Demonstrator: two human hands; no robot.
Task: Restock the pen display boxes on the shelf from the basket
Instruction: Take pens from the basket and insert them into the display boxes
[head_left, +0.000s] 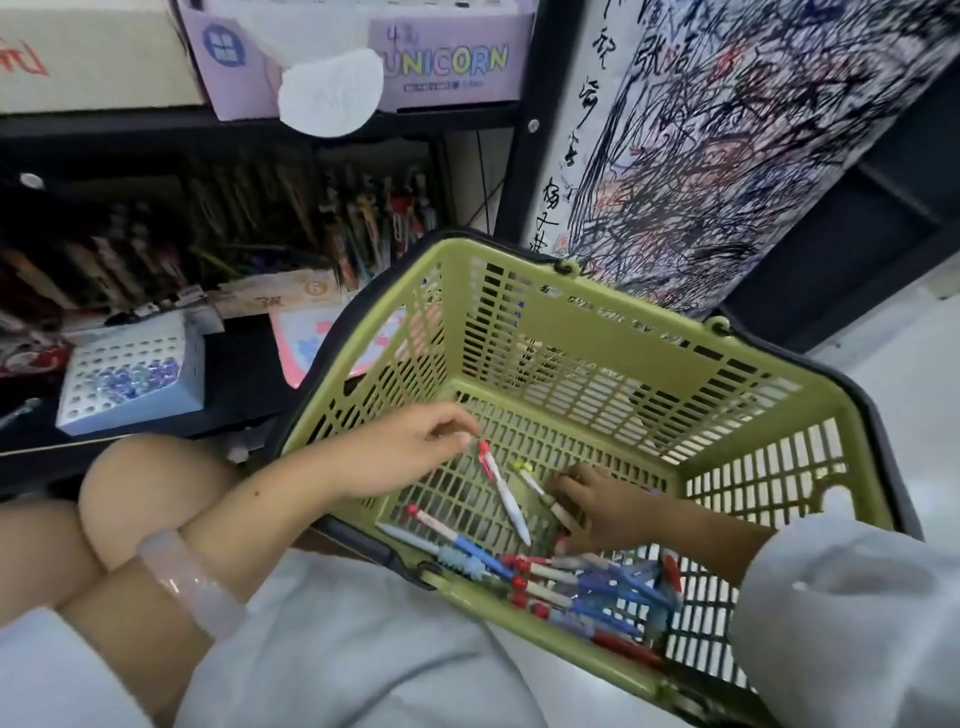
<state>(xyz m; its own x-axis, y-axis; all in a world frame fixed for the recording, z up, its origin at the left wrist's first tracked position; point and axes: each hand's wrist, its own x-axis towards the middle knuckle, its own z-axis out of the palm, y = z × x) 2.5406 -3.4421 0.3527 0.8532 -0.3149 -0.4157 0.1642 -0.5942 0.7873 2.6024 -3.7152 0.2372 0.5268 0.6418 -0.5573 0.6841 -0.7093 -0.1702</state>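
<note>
I am gathering pens from the basket (597, 332) on my lap; best to collect several lying the same way before reaching to the shelf (249, 374). My right hand (597, 506) lies low on the basket floor, fingers curled over a yellow-tipped pen (537, 488). My left hand (415, 452) hovers, fingertips pressed together, just above a red-tipped pen (501, 488). More pens (582, 587) heap at the near wall.
</note>
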